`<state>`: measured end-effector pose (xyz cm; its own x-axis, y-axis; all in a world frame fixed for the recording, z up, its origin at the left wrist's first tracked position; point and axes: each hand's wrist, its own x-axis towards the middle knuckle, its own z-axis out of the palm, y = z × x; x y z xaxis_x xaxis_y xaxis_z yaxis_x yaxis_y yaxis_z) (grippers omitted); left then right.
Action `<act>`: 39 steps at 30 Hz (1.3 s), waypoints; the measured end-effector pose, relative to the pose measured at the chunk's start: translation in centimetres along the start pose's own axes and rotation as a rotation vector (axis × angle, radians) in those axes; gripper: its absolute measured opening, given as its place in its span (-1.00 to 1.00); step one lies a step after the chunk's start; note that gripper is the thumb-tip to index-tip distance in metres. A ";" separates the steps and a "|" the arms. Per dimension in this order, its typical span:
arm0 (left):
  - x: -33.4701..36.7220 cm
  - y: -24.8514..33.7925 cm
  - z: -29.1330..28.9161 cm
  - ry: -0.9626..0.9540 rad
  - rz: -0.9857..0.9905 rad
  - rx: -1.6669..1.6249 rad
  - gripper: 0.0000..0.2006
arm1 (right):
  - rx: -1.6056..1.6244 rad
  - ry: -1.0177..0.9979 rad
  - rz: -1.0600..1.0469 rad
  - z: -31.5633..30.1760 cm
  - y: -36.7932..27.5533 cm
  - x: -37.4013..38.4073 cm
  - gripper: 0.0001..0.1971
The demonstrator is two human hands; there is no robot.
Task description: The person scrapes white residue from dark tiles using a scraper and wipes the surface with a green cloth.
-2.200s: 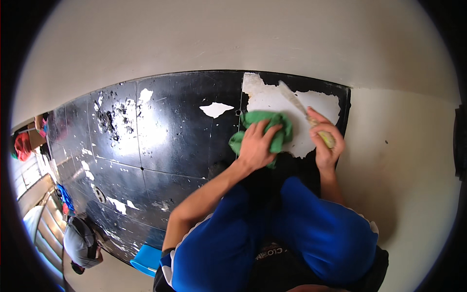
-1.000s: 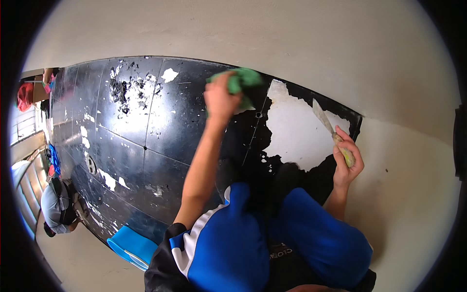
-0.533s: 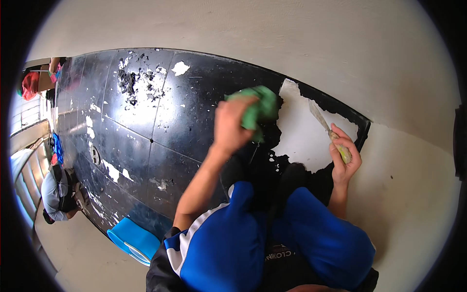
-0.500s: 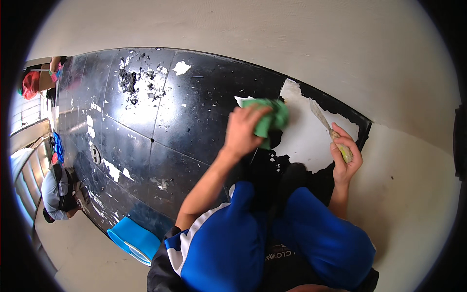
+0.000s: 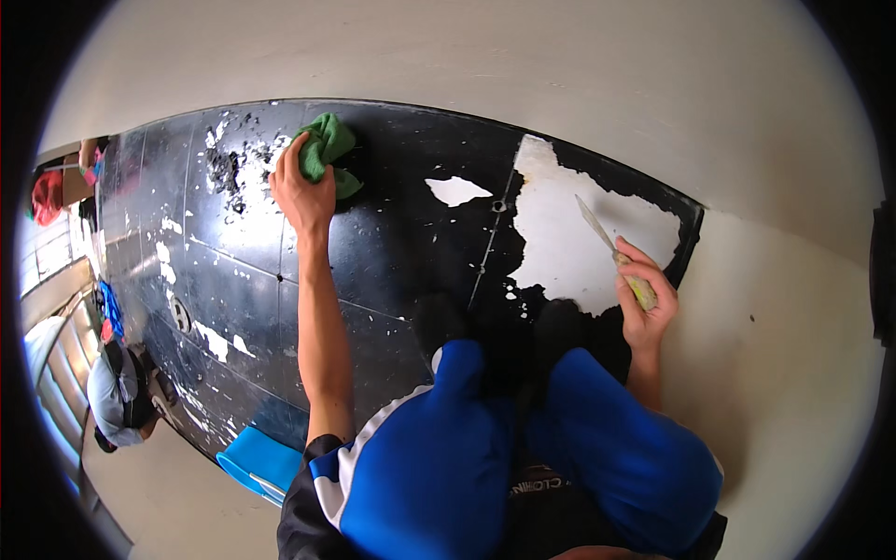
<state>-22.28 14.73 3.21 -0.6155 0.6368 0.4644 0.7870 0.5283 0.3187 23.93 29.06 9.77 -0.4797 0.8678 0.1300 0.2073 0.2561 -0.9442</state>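
My left hand [image 5: 305, 194] is closed round a bunched green cloth [image 5: 327, 142], pressed down on the glossy black tiled floor [image 5: 392, 247] near the far wall. Just left of the cloth lie dark flakes [image 5: 226, 171] over a bright, patchy white area. In my right hand [image 5: 649, 308] is a scraper with a thin blade [image 5: 598, 226] and a pale yellowish handle. Its blade points up and left, over a large ragged white patch [image 5: 569, 252] where the black layer is gone. Whether the blade touches the surface I cannot tell.
A smaller white patch [image 5: 457, 191] lies between my hands. The pale wall [image 5: 467, 56] borders the floor's far edge. At lower left stands a blue plastic container [image 5: 259, 459]. Farther left another person [image 5: 114, 401] crouches near a round floor drain [image 5: 180, 315].
My left hand has carried the green cloth leftward and away from me, from beside the large white patch toward the flakes. The scraper in my right hand has shifted slightly left.
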 end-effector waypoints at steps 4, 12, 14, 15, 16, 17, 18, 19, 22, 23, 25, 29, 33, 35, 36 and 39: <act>-3.4 9.1 -0.1 -0.173 0.081 -0.378 -0.39 | -0.063 -0.059 0.000 0.3 0.3 0.8 -0.81; -15.5 16.3 3.6 -0.506 0.032 -0.323 -0.24 | -0.361 -0.306 -0.088 4.9 1.8 2.7 -0.60; -15.6 15.8 4.0 -0.470 0.075 -0.327 -0.22 | -0.397 -0.326 -0.120 5.8 2.6 3.1 -0.66; -15.6 15.6 4.4 -0.483 0.099 -0.359 -0.23 | -0.430 -0.343 -0.152 6.2 3.1 3.3 -0.71; -15.3 15.2 4.3 -0.499 0.126 -0.382 -0.23 | -0.422 -0.344 -0.150 6.8 3.5 3.5 -0.71; -15.0 15.0 4.3 -0.497 0.148 -0.385 -0.23 | -0.375 -0.367 -0.135 7.3 4.0 3.6 -0.73; -15.0 14.8 4.0 -0.500 0.149 -0.376 -0.23 | -0.327 -0.390 -0.119 7.9 4.1 3.7 -0.75; -14.9 14.7 4.2 -0.504 0.155 -0.384 -0.23 | -0.361 -0.375 -0.195 8.7 4.1 3.7 -0.75; -15.2 14.8 4.5 -0.505 0.159 -0.388 -0.23 | -0.364 -0.465 -0.329 9.2 5.7 4.7 -0.73; -15.2 14.9 4.5 -0.509 0.150 -0.384 -0.23 | -0.341 -0.429 -0.326 9.3 6.0 5.3 -0.78; -15.3 14.9 4.6 -0.516 0.138 -0.384 -0.23 | -0.237 -0.449 -0.331 9.6 6.0 5.5 -0.78; -15.2 14.7 4.6 -0.515 0.137 -0.388 -0.23 | -0.083 -0.429 -0.409 10.5 6.2 5.7 -0.76; -15.0 14.7 4.4 -0.518 0.150 -0.393 -0.24 | -0.076 -0.361 -0.420 10.8 6.8 6.5 -0.74; -14.9 14.7 4.3 -0.527 0.148 -0.396 -0.25 | -0.014 -0.377 -0.420 11.1 6.7 6.1 -0.74; -14.9 14.7 4.4 -0.535 0.143 -0.399 -0.25 | -0.016 -0.373 -0.418 11.1 7.2 6.1 -0.74; -15.0 14.6 4.5 -0.526 0.142 -0.400 -0.26 | -0.083 -0.307 -0.430 10.4 8.1 6.6 -0.73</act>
<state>-1.70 15.43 -2.85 -0.3644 0.9266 0.0927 0.7545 0.2354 0.6126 13.58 32.47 -0.11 -0.7611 0.5158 0.3933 -0.0020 0.6045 -0.7966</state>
